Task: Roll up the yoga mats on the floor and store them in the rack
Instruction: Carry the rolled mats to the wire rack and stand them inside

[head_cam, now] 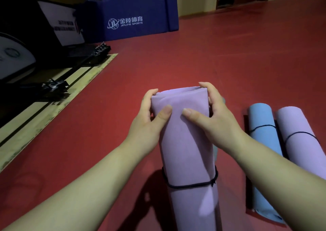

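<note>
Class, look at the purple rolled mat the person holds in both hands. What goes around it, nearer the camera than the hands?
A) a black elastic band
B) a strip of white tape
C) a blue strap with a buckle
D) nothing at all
A: a black elastic band circles the purple mat, below where the left hand and right hand grip it.

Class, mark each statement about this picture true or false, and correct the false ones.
1. The left hand and right hand both grip the purple mat. True.
2. No band circles that mat. False: a black band circles it.
3. A rolled blue mat lies on the floor to the right. True.
4. The floor is green. False: it is red.
</note>
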Tool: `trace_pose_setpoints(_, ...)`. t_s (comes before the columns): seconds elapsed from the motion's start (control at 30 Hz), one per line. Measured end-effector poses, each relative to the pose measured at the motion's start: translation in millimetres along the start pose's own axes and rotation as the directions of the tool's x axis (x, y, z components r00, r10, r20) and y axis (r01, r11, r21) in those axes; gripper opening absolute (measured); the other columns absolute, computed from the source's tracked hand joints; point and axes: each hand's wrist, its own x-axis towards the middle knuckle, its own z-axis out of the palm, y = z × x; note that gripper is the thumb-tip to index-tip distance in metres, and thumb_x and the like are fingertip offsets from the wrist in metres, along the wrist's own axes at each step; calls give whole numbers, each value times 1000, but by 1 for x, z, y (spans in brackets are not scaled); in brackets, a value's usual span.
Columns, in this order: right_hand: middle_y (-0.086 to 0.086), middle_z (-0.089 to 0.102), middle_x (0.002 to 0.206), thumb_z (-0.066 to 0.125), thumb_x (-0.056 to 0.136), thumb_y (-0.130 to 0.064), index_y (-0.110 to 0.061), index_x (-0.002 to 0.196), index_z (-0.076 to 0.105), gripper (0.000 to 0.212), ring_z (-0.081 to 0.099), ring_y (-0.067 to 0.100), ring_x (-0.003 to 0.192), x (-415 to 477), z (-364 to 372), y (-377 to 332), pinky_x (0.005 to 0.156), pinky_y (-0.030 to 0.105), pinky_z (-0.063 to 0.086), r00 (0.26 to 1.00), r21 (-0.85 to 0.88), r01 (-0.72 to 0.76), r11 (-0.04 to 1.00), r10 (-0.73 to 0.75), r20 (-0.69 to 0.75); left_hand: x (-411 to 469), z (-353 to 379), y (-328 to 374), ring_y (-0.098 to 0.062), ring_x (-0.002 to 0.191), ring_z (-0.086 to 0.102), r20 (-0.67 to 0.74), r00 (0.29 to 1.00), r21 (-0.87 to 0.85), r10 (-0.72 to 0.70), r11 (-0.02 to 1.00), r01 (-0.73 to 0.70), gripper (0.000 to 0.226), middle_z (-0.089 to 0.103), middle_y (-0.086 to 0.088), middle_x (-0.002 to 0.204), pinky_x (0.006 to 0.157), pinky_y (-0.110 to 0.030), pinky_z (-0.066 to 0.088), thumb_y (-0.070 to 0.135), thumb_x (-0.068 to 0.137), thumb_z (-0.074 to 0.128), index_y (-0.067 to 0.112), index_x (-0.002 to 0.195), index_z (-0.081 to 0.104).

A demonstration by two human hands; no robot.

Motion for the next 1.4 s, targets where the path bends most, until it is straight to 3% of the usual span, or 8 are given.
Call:
trace_pose_setpoints(0.17,-29,54,137,74,60,-74,-55,144,33,96,56,-10,118,33,29,14,92,8,44,997,40,-72,997,70,40,29,-7,-29,6,119,59,0,998,-133,-69,989,68,71,54,41,127,99,-25,50,81,70,58,68,134,31)
trace_pose_setpoints(0.27,-21,58,137,82,68,-62,-50,139,42,82,57,0,124,44,46,5,106,33,49,992,61,-110,992,106,67,36,-14,-30,4,130,52,1,987,-252,-159,956,154,88,45,29,142,110,-30,47,81,67,67,60,141,26)
trace_pose_setpoints(0.47,-20,59,139,93,66,-45,-45,138,48,85,55,5,132,63,56,-91,113,41,45,931,61,-263,963,237,277,13,-87,42,-4,130,56,-55,947,-199,-316,933,300,83,58,25,138,104,-27,49,76,75,69,45,143,31)
trace_pose_setpoints(0.63,-35,58,130,96,68,-31,-54,130,50,81,57,-4,123,119,75,-271,103,28,49,864,18,-266,964,230,448,23,-209,183,-8,132,53,-205,909,-183,-363,927,328,68,52,10,146,113,-41,43,56,80,64,46,141,34)
trace_pose_setpoints(1.0,-39,57,124,94,69,-37,-58,126,48,76,59,-10,112,165,246,-634,91,25,52,685,169,-41,985,-96,722,-49,-528,420,0,128,53,-576,783,-29,-234,963,267,75,57,28,134,106,-26,45,65,76,65,41,142,37)
trace_pose_setpoints(1.07,-36,57,125,94,66,-44,-58,127,48,77,59,-8,113,159,277,-683,93,30,54,658,231,-13,973,-166,734,-69,-574,449,-1,129,52,-635,749,45,-188,959,279,78,54,25,138,109,-31,45,68,75,64,42,143,35)
trace_pose_setpoints(1.23,-39,58,120,92,62,-48,-56,127,50,78,62,-4,112,142,342,-770,92,35,58,582,376,-48,925,-280,763,-109,-658,513,7,120,55,-712,692,147,-120,938,314,70,50,37,131,89,-11,46,70,74,60,59,137,29)
trace_pose_setpoints(1.4,-41,57,113,89,75,-25,-45,134,48,74,57,-23,99,119,391,-807,73,6,48,489,440,-60,896,-357,796,-149,-702,537,2,127,52,-779,619,178,-101,910,373,72,48,31,140,101,-27,46,67,77,63,56,140,30)
